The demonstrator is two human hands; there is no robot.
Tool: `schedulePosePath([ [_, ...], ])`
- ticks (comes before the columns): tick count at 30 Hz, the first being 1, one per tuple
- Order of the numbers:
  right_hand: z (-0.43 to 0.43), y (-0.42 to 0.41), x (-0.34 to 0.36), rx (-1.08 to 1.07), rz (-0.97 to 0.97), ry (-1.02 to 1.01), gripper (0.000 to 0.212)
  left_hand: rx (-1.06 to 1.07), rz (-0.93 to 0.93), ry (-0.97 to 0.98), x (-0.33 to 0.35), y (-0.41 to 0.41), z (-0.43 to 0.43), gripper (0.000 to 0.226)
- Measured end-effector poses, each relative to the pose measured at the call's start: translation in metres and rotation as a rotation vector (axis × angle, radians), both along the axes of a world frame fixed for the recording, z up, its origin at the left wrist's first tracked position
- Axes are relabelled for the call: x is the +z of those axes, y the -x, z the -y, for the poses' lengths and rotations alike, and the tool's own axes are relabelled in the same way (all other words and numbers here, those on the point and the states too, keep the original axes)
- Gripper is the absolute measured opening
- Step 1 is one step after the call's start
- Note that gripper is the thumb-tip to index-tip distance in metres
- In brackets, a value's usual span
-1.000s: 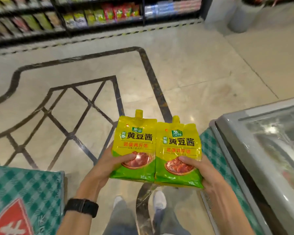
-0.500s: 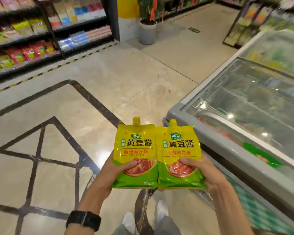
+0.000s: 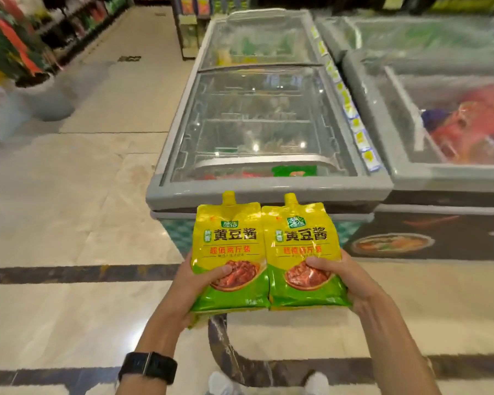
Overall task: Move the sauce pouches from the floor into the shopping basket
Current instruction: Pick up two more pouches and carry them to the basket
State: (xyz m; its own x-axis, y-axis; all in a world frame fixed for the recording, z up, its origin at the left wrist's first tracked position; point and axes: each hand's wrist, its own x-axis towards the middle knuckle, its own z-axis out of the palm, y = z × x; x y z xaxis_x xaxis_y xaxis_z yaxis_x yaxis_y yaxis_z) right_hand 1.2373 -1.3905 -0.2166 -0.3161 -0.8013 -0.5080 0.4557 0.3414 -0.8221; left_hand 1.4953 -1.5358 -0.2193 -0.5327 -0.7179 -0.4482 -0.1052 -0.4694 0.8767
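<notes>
Before the freezer (image 3: 268, 192), left pouch (image 3: 228, 252) is gripped in left hand (image 3: 191, 283), right pouch (image 3: 300, 252) in right hand (image 3: 351, 280); basket unseen, placing not yet done.

This is a supermarket. Glass-lidded chest freezers (image 3: 257, 115) stand side by side with yellow labels (image 3: 360, 136) along one rim. Blurred shelves (image 3: 77, 29) of packaged goods line an aisle of polished stone floor (image 3: 69, 223).

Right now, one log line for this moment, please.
left hand: holds left pouch; right hand: holds right pouch; basket: not in view
</notes>
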Motion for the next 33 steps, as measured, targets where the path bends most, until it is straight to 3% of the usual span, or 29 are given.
schedulePosePath([
  [4,-0.080,0.046,0.000,-0.146,0.001,0.031,0.102,-0.179,0.028,0.008,-0.002,0.075,-0.038,0.100],
  [8,-0.160,0.096,-0.002,-0.262,0.057,0.044,0.085,-0.315,0.031,-0.009,-0.005,0.152,-0.091,0.103],
  [11,-0.215,0.130,-0.003,-0.365,0.057,0.045,0.103,-0.399,0.037,0.026,-0.004,0.210,-0.127,0.108],
  [19,-0.341,0.195,-0.004,-0.735,0.055,0.024,0.107,-0.728,0.069,0.036,-0.010,0.365,-0.207,0.113],
  [23,-0.381,0.221,-0.009,-0.881,0.060,0.031,0.094,-0.886,0.020,-0.014,-0.014,0.431,-0.239,0.112],
  [33,-0.408,0.329,-0.023,-1.197,0.075,0.017,0.105,-1.177,0.029,-0.019,-0.034,0.636,-0.263,0.119],
])
